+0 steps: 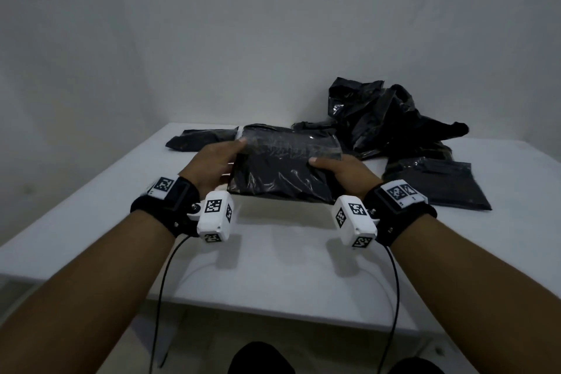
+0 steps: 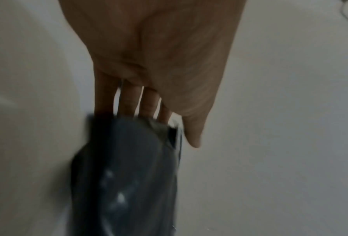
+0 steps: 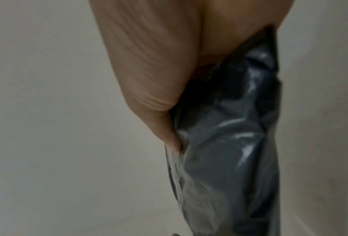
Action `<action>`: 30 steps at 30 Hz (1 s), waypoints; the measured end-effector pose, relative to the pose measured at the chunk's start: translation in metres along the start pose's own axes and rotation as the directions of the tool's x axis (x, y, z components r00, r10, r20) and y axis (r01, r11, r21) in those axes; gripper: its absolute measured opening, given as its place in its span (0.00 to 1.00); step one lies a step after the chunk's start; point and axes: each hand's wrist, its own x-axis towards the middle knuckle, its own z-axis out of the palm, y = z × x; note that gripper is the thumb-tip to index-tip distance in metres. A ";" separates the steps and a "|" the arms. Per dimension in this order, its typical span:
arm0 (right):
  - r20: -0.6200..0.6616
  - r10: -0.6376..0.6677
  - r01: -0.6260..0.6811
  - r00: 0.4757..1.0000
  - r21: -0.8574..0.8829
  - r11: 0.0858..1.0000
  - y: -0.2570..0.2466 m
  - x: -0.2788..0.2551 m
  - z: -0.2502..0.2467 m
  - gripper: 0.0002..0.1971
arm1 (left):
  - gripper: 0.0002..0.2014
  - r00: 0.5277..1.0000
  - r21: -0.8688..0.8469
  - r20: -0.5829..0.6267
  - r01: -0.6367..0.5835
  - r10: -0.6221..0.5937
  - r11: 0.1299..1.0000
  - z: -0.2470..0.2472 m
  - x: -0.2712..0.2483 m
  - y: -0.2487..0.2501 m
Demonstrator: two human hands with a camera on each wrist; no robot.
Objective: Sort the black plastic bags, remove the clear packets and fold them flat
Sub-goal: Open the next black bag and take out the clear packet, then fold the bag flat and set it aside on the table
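Note:
I hold a flat packet of black plastic bags in a clear wrapper (image 1: 282, 165) just above the white table (image 1: 273, 267), level between both hands. My left hand (image 1: 220, 158) grips its left edge, thumb on top and fingers underneath. My right hand (image 1: 340, 168) grips its right edge the same way. In the left wrist view the packet (image 2: 128, 175) hangs blurred beyond my left hand (image 2: 155, 124). The right wrist view shows my right hand (image 3: 169, 135) pinching the crinkled packet (image 3: 229, 143).
A heap of loose crumpled black bags (image 1: 382, 115) lies at the table's far right by the wall. A flat black packet (image 1: 437, 182) rests at the right, another (image 1: 200, 138) at the far left. Wrist cables hang over the near table edge.

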 end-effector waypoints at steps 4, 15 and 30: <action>-0.042 0.008 -0.009 0.999 -0.043 0.999 -0.003 0.034 0.024 0.06 | 0.31 0.986 0.348 -0.092 0.166 -0.142 0.923 -0.057 0.013 -0.007; -0.075 0.076 -0.102 0.994 -0.465 0.880 -0.002 0.171 0.102 0.25 | 0.61 0.884 0.865 -0.372 0.441 -0.284 0.239 -0.141 0.053 -0.049; 0.077 0.063 0.022 0.995 -0.789 0.614 0.029 0.294 0.185 0.28 | 0.66 0.878 0.897 -0.351 0.415 -0.324 0.153 -0.163 0.074 -0.080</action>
